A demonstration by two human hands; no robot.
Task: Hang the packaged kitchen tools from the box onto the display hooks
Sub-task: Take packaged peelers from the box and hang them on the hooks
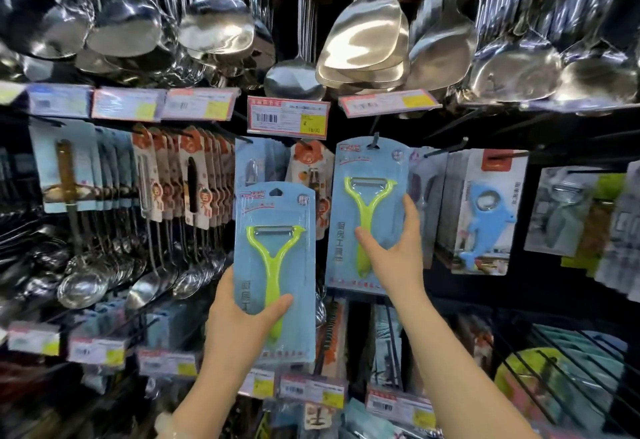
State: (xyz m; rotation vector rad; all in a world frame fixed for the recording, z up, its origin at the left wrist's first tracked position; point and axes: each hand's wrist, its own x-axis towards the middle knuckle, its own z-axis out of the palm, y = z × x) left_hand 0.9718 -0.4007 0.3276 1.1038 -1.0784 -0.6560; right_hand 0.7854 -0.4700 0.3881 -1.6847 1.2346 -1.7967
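The right-hand peeler card (370, 217), upright at centre frame, has its hang hole at the tip of the display hook (374, 142), directly above the right hand (394, 251), whose fingers pinch its lower half; pushing it back looks next. The left hand (242, 314) pinches a second peeler card (275, 265) lower left, its hole free.
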